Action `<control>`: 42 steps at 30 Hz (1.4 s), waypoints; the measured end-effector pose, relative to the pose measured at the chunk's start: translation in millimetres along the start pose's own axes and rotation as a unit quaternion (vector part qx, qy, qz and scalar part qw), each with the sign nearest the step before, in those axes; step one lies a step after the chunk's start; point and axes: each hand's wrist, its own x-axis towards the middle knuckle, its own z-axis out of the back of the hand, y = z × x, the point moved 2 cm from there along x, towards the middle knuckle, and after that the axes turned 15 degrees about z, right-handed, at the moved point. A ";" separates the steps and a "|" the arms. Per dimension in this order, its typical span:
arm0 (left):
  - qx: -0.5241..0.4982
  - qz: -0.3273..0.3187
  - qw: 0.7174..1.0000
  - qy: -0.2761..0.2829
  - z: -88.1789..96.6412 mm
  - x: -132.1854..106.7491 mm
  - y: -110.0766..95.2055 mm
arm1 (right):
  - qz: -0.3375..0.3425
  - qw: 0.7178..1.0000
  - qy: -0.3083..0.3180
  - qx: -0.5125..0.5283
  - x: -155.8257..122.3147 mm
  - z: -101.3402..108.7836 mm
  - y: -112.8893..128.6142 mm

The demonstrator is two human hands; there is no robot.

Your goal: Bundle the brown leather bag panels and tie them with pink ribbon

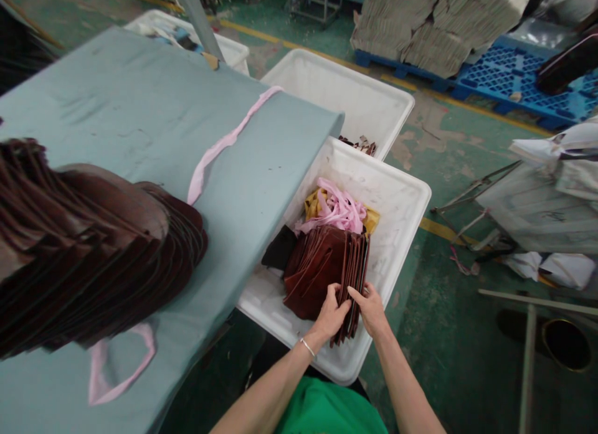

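Observation:
Both my hands are in the near white plastic bin (397, 203), closed around a bundle of dark brown leather-like pieces (355, 266) standing on edge. My left hand (331, 314) grips the bundle's left side, and my right hand (369, 306) presses from the right with its fingers curled behind. More reddish-brown pieces (311, 275) lean directly left of the bundle. Behind them lie pink fabric strips (341, 207) and yellow material (371, 220). A black piece (279, 247) rests by the bin's left wall.
A pale blue-green covered table (243, 191) overhangs the bin on the left, carrying a large stack of brown pieces (93, 253) and pink strips (224, 141). Another white bin (346, 79) stands behind. Blue pallets (495, 73) with stacked sheets are farther back; a metal-legged stand (527, 203) is right.

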 end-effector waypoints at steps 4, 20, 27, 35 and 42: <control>0.003 0.008 1.000 0.001 1.9 -0.2 -1.0 | 0.014 0.999 -0.005 -0.032 3.3 3.5 -3.3; 0.005 0.025 1.000 -0.005 6.9 7.8 8.6 | 0.020 0.996 -0.018 -0.088 4.4 9.8 -5.4; 0.017 0.028 0.999 -0.006 3.2 6.1 9.8 | 0.031 0.989 -0.034 -0.143 3.0 3.6 4.4; -0.011 0.042 0.999 -0.009 0.9 0.0 3.3 | 0.040 0.986 -0.048 -0.156 5.6 15.8 -1.0; -0.023 0.028 0.999 0.011 -10.6 1.6 2.9 | 0.029 0.988 -0.055 -0.142 5.4 26.6 -1.1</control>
